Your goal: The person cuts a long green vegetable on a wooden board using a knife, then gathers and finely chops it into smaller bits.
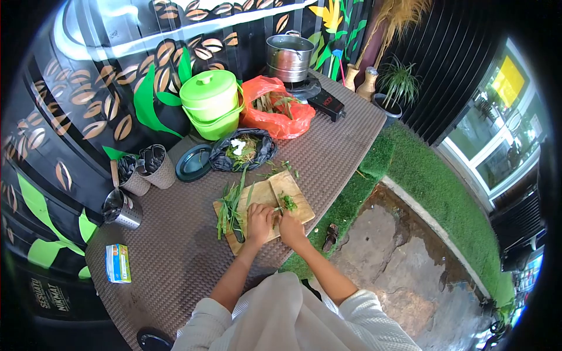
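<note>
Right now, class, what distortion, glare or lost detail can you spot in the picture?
Head view: black corners and a leaning glass door suggest wide-angle distortion; head view: bright highlights on the steel pot; head view: chopped greens too small to count.

Colourful packet [119, 264] was just chilling at 8 o'clock, two woven-look cups [159, 174] sat at 9, and a potted plant [399, 85] stood around 2.
</note>
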Available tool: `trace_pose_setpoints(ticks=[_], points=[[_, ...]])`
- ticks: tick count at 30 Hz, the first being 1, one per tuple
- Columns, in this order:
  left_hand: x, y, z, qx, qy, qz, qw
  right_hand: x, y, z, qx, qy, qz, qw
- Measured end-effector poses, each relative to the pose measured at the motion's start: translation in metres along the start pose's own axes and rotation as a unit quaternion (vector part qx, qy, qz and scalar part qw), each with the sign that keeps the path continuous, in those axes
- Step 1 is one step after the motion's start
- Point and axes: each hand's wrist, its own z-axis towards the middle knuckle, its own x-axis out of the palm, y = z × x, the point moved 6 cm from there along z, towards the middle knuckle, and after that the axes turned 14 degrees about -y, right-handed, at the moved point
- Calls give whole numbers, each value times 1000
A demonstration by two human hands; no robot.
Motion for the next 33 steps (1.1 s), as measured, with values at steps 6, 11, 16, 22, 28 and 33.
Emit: trace_pose_setpoints(ticks=[6, 11, 16, 22, 28, 33], points=[[2, 5, -2, 0, -9, 9, 1000, 6, 3, -5, 44, 9, -26, 999], [-2, 1, 0, 17, -17, 8, 1000, -18, 12, -8, 64, 54, 34, 996], [1, 5, -2, 20, -14, 13, 1000, -1, 9, 0, 35, 34, -14, 999], [1, 7, -1, 11, -13, 16, 1000, -13, 19, -15, 46, 38, -2, 998], [0, 7, -2, -4, -1, 18, 1000, -4, 10, -2, 40, 31, 29, 998], [4, 16, -4, -4, -25, 8, 1000, -6, 18, -9, 96, 35, 14, 995]])
